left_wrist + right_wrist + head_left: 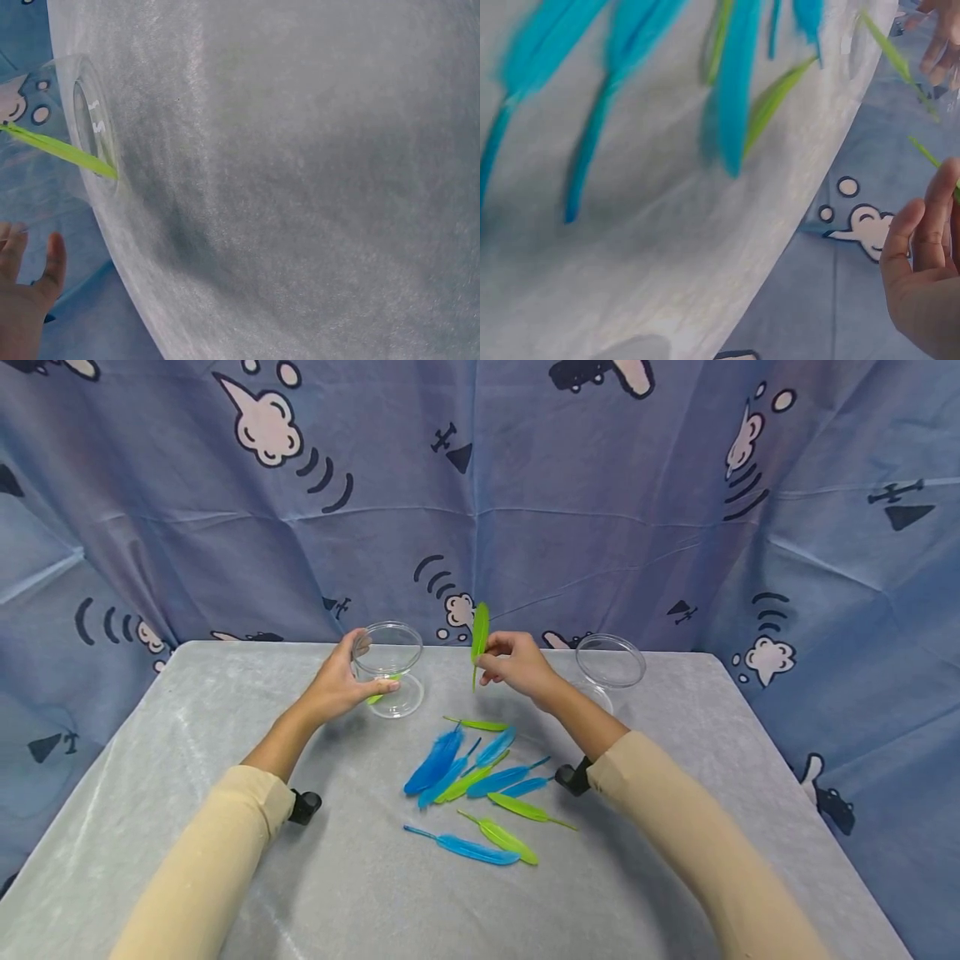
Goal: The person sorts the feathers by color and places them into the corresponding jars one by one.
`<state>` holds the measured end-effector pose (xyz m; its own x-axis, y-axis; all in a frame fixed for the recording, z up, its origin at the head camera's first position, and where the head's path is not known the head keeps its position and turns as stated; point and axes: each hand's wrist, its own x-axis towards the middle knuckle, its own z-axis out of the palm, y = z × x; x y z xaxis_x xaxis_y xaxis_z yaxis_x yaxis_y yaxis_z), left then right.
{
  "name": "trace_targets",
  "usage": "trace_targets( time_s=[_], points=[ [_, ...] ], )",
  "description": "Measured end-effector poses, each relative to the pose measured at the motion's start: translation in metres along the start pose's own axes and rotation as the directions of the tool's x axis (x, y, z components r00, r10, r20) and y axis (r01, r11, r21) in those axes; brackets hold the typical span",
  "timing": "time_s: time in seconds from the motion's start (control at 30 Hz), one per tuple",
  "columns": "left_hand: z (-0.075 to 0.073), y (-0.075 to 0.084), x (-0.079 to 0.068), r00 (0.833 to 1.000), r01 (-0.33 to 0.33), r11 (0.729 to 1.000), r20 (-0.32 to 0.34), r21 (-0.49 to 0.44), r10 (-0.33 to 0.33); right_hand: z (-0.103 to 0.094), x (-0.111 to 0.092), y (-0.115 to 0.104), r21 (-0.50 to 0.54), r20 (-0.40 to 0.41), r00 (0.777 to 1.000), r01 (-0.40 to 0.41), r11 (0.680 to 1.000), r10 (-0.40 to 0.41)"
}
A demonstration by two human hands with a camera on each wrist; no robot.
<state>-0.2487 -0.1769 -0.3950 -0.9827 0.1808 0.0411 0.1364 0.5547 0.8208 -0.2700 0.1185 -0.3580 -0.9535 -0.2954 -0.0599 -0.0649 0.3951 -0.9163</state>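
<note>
My left hand [341, 683] holds a clear plastic jar [408, 672] by its side, the thumb in front and the fingers around the far side. A green feather [64, 151] leans inside that jar, as the left wrist view shows. To the right of the jar, my right hand [519, 667] pinches another green feather [481, 625] by its quill, the vane pointing up. Nearer to me on the table lie loose blue feathers [437, 760] and green feathers [507, 841], several of each, some overlapping.
A second clear jar [611, 683] stands at the back right, partly hidden by my right forearm. The table [360, 893] has a grey cloth cover. Right behind its far edge hangs a blue patterned curtain [525, 468].
</note>
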Motion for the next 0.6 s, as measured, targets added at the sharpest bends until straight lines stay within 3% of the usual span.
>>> trace_targets(
  time_s=[0.6],
  points=[
    [-0.001,-0.001,0.000,1.000,0.000,1.000,0.002,0.014,0.000,0.014,0.011,-0.043,0.074,-0.056,0.993,0.110,0.991,-0.106]
  ],
)
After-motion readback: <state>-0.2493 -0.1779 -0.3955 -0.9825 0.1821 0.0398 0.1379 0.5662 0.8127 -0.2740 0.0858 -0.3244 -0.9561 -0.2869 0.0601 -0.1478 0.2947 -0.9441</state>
